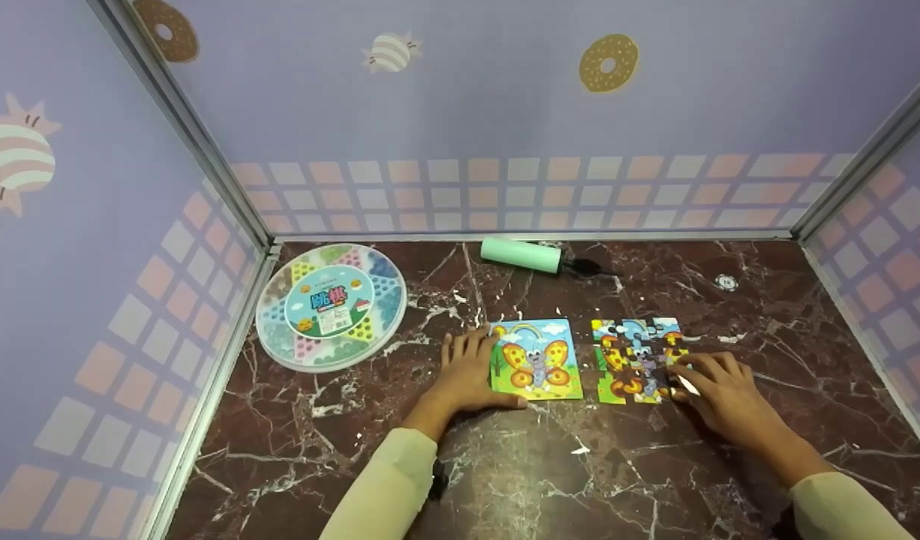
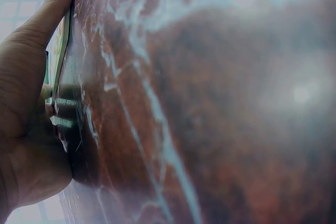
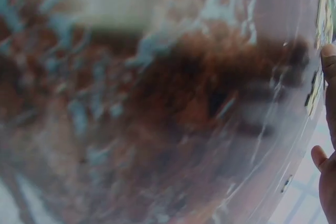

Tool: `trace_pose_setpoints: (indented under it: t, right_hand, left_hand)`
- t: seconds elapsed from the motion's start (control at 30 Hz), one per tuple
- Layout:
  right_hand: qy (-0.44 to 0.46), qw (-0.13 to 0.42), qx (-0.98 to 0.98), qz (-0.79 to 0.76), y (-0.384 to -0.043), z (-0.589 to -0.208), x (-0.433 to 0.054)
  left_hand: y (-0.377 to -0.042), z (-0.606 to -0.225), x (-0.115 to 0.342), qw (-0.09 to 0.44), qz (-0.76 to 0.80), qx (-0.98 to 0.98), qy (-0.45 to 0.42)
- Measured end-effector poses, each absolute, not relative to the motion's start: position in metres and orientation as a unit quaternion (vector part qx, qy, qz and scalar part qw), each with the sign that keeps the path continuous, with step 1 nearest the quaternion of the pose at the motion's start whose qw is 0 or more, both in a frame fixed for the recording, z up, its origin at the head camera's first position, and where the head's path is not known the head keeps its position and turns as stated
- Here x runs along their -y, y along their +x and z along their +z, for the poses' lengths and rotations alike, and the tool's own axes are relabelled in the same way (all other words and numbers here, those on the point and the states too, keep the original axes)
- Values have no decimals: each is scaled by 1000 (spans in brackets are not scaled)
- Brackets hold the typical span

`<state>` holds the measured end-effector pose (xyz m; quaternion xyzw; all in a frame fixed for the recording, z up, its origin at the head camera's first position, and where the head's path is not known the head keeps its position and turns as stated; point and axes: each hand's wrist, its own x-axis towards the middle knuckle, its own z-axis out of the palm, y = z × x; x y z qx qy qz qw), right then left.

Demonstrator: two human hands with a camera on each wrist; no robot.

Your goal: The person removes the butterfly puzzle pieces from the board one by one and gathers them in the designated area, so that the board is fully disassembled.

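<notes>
A square butterfly picture card (image 1: 539,360) lies flat on the table. My left hand (image 1: 467,375) rests along its left side, the thumb stretched by the lower edge; the left wrist view shows this thumb (image 2: 44,17) at the card's rim. Right of the card lies a butterfly jigsaw puzzle (image 1: 632,360), its interlocking pieces together with some gaps between them. At the puzzle's lower right, my right hand (image 1: 734,394) pinches a puzzle piece (image 1: 689,385), of which a pale sliver shows. The right wrist view catches only part of the right hand (image 3: 328,182) at the border.
A round Chinese checkers box (image 1: 385,330) lies at the left. At the back are a mint-green hand pump (image 1: 520,254) with a black nozzle and a small round white token (image 1: 726,283). Patterned walls (image 1: 460,97) enclose the dark marbled table (image 1: 520,465).
</notes>
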<state>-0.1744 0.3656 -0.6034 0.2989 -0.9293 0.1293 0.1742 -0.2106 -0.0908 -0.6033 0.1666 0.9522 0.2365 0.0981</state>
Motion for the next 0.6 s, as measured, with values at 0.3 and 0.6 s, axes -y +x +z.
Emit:
trace_pose_setpoints:
  t: [0.3,0.6]
  right_hand:
    - [288,165,934,135,-171,-608,-370]
    - [301,162,928,151,-172,-611,-365]
  left_hand:
    - [-213,-610,94,92,254,-948,169]
    - [-214,-621,97,92,248,-951,162]
